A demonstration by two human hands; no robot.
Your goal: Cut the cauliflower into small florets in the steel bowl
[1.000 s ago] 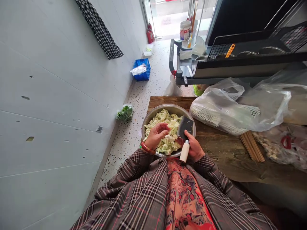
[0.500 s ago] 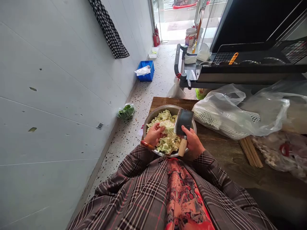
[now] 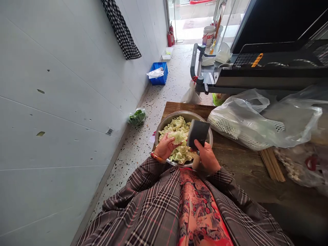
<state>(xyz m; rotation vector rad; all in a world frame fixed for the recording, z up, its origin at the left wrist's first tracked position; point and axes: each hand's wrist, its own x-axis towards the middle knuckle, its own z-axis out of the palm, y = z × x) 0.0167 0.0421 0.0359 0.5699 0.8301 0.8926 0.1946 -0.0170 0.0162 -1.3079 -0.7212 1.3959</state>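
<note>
My left hand (image 3: 165, 146) is closed on a pale cauliflower floret (image 3: 177, 137), held above a metal bowl. My right hand (image 3: 207, 156) grips a cleaver (image 3: 198, 134) with a dark wide blade and a wooden handle; the thumb lies against the blade. The blade stands tilted over the right side of the bowl, just right of the floret. More cut cauliflower pieces (image 3: 182, 153) fill much of the metal bowl (image 3: 169, 118), which sits on a wooden table (image 3: 232, 160) close to my body. My fingers partly hide the floret's lower part.
Clear plastic bags (image 3: 246, 116) holding white netted items lie on the table's right, near a bundle of thin wooden sticks (image 3: 272, 164). A dark cart (image 3: 256, 80) stands behind. Bagged greens (image 3: 137, 117) and a blue crate (image 3: 159, 73) rest on the floor by the wall.
The cleaver blade has turned and shifted slightly right of the floret. The floret is turned in my left hand, its cut branches showing more. The whole view has shifted a little.
</note>
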